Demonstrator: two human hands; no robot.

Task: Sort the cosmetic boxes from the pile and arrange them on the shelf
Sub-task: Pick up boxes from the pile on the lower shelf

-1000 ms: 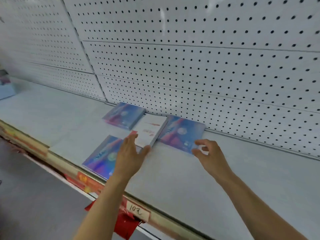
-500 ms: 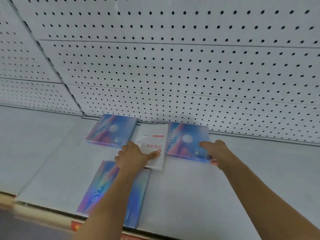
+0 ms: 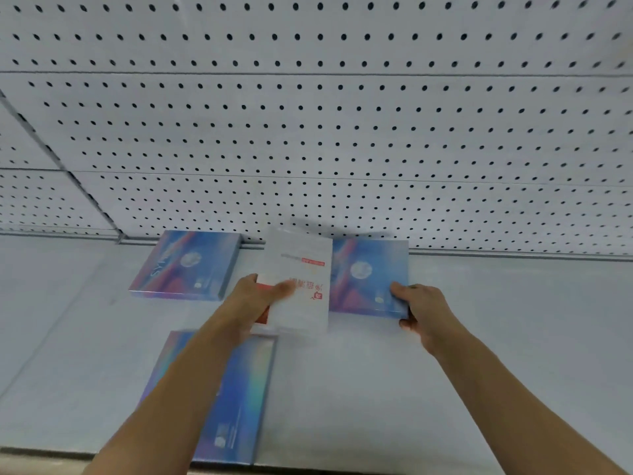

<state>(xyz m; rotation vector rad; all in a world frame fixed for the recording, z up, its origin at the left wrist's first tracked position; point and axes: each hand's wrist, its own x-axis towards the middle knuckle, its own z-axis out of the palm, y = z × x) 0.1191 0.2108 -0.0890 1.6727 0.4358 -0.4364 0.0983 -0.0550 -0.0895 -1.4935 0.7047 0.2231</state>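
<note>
**Sorting white from iridescent on the shelf**

Nearest me, one iridescent box (image 3: 219,399) lies flat on the shelf (image 3: 479,337). My left hand (image 3: 253,303) grips the white box (image 3: 301,286), probably lifting it out; my right hand (image 3: 418,303) pinches the right iridescent box (image 3: 370,275), apparently steadying it. A third iridescent box (image 3: 188,265) rests against the pegboard (image 3: 342,132).

A shop: white pegboard backing (image 3: 342,132), display shelf (image 3: 479,337), boxed cosmetics (image 3: 185,265).

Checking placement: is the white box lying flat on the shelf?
No, lifted: the white box overlaps the right blue box, gripped by the left hand.
</note>
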